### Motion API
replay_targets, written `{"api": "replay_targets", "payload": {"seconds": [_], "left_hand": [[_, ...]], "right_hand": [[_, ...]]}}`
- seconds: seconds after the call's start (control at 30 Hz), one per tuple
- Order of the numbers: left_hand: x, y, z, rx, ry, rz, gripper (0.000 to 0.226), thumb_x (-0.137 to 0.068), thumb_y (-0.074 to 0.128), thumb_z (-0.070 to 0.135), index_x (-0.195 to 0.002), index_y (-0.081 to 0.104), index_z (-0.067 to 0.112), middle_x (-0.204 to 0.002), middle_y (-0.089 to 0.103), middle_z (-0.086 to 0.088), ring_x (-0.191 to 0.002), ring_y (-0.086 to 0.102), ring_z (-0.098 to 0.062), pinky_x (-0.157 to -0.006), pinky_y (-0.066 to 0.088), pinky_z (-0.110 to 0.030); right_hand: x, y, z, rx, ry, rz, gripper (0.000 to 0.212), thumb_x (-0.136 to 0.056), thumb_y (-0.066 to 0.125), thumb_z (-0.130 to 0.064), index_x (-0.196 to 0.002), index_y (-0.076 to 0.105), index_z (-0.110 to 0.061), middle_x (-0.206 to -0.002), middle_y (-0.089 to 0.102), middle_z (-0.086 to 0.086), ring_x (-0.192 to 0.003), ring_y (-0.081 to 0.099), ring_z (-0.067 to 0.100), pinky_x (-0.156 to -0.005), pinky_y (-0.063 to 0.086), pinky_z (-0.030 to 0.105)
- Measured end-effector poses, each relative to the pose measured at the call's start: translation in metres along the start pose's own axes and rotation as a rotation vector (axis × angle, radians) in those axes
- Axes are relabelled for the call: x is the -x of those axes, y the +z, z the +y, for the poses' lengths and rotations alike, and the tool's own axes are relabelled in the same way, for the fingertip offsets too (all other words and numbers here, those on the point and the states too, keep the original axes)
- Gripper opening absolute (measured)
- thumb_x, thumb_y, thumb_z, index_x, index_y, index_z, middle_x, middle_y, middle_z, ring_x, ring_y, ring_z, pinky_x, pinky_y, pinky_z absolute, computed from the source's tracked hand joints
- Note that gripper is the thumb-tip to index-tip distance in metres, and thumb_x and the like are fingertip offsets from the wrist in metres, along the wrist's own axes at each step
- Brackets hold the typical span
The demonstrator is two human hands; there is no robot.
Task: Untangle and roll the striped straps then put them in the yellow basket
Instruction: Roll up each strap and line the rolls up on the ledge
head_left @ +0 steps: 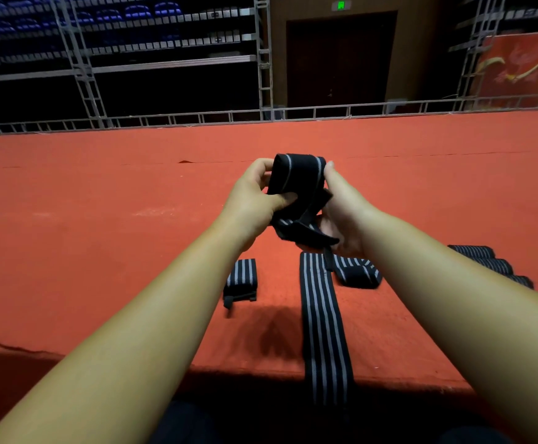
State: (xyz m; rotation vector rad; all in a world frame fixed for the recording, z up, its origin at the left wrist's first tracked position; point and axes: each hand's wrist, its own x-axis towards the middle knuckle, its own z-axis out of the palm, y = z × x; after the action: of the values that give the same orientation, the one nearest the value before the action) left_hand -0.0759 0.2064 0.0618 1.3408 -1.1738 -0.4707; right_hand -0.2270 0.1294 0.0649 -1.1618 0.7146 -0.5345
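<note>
Up over the wide red cloth-covered table (101,219), near the middle of the view: a black stretchy strap with thin grey stripes (296,174), partly rolled into a fat bundle. Gripped on its 9 o'clock side by the left hand (255,200), thumb pressed on the front, fingers curled round the back. Gripped on its 3 o'clock side by the right hand (344,209), fingertips up at the top corner, palm by the loose end. Hands close together, both clamped on this one strap, clear of the table. Hanging down from the bundle at 6 o'clock, between the two wrists: a loose, twisted black tail. Lying flat on the table at 6 o'clock from the hands: a long black strap with grey stripes (322,315), stretched straight toward the person and dropping over the near edge. Resting at 7 o'clock from the hands, left of the long one and not touching it: a small rolled striped strap (241,277) with a black tab at its near end. Sitting at 5 o'clock, right beside the far end of the long one: a half-rolled striped strap (357,272); touching or not, hard to tell. Peeking out at 4 o'clock behind the right forearm: a few more striped rolls (485,257) in a row. Far off at 12 o'clock: a grey metal rail (197,118) along the far edge of the table, a dark brown door (341,59) with a small green sign (341,5) above. Rows of blue seats (139,12) at 11 o'clock, a red banner (524,68) at 2 o'clock.
</note>
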Motion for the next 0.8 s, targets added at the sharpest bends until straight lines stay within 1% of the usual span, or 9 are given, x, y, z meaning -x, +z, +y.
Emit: {"api": "replay_targets", "payload": {"seconds": [0.07,0.17,0.23,0.33,0.4,0.5,0.6,0.7,0.8], "left_hand": [[0.000,-0.001,-0.003,-0.040,0.026,-0.010,0.042,-0.091,0.077,-0.003,-0.119,0.068,0.026,-0.114,0.075,-0.003,-0.105,0.076,-0.026,-0.088,0.066,-0.051],[0.000,-0.002,-0.007,-0.075,0.019,-0.062,0.042,-0.088,0.077,-0.008,-0.116,0.072,0.023,-0.099,0.076,0.002,-0.092,0.077,-0.020,-0.083,0.065,-0.040],[0.001,-0.004,-0.009,-0.094,-0.016,-0.090,0.045,-0.086,0.074,-0.013,-0.114,0.075,0.022,-0.096,0.077,0.001,-0.084,0.075,-0.016,-0.079,0.063,-0.037],[0.001,-0.009,-0.014,-0.096,-0.102,-0.096,0.058,-0.084,0.062,-0.018,-0.114,0.081,0.028,-0.113,0.079,-0.006,-0.098,0.076,-0.025,-0.096,0.061,-0.047],[0.003,-0.013,-0.018,0.018,-0.229,-0.077,0.056,-0.090,0.056,-0.015,-0.123,0.076,0.024,-0.123,0.076,-0.015,-0.106,0.076,-0.030,-0.104,0.060,-0.050],[0.009,-0.021,-0.027,0.193,-0.433,-0.027,0.017,-0.105,0.063,0.011,-0.121,0.069,0.006,-0.123,0.074,-0.019,-0.093,0.081,-0.031,-0.082,0.067,-0.039],[0.010,-0.038,-0.047,0.170,-0.501,-0.063,0.040,-0.105,0.068,0.039,-0.127,0.071,0.005,-0.121,0.078,-0.015,-0.087,0.082,-0.025,-0.074,0.065,-0.035],[0.015,-0.057,-0.059,0.130,-0.489,-0.045,0.025,-0.104,0.070,0.026,-0.117,0.076,0.006,-0.107,0.083,-0.010,-0.088,0.080,-0.026,-0.077,0.063,-0.035],[0.020,-0.084,-0.071,0.074,-0.518,0.059,0.016,-0.099,0.068,0.015,-0.109,0.074,0.004,-0.092,0.079,-0.008,-0.066,0.070,-0.023,-0.068,0.058,-0.034]], "right_hand": [[-0.001,-0.005,-0.001,-0.028,0.029,0.006,0.104,-0.092,0.022,-0.095,-0.140,0.065,-0.014,-0.105,0.076,0.021,-0.071,0.077,0.031,-0.062,0.061,0.035],[-0.002,-0.010,0.000,-0.049,-0.005,-0.018,0.101,-0.093,0.026,-0.093,-0.127,0.074,-0.012,-0.108,0.075,0.020,-0.080,0.074,0.030,-0.071,0.061,0.035],[-0.001,-0.011,0.002,-0.080,-0.047,-0.046,0.076,-0.100,0.039,-0.080,-0.113,0.074,-0.014,-0.099,0.074,0.017,-0.085,0.072,0.031,-0.073,0.058,0.036],[-0.006,-0.011,0.009,-0.128,-0.071,-0.019,0.034,-0.104,0.053,-0.045,-0.107,0.066,-0.014,-0.095,0.069,0.015,-0.084,0.070,0.028,-0.070,0.060,0.034],[-0.013,-0.009,0.017,-0.126,-0.092,0.001,0.022,-0.103,0.052,-0.027,-0.104,0.066,-0.010,-0.091,0.068,0.013,-0.081,0.068,0.025,-0.069,0.060,0.032],[-0.027,-0.001,0.030,-0.118,-0.128,0.035,0.016,-0.103,0.048,-0.013,-0.103,0.064,-0.008,-0.089,0.068,0.012,-0.076,0.068,0.023,-0.073,0.060,0.037],[-0.044,0.013,0.045,-0.119,-0.139,0.049,0.017,-0.103,0.048,-0.006,-0.113,0.062,-0.004,-0.101,0.066,0.018,-0.081,0.069,0.027,-0.071,0.063,0.039],[-0.061,0.035,0.062,-0.080,-0.115,0.058,0.017,-0.105,0.049,-0.003,-0.112,0.063,0.003,-0.104,0.068,0.023,-0.093,0.072,0.036,-0.082,0.066,0.050],[-0.074,0.062,0.081,0.106,-0.090,0.027,0.018,-0.107,0.054,-0.008,-0.118,0.067,-0.003,-0.107,0.074,0.016,-0.105,0.076,0.035,-0.098,0.063,0.054]]}}
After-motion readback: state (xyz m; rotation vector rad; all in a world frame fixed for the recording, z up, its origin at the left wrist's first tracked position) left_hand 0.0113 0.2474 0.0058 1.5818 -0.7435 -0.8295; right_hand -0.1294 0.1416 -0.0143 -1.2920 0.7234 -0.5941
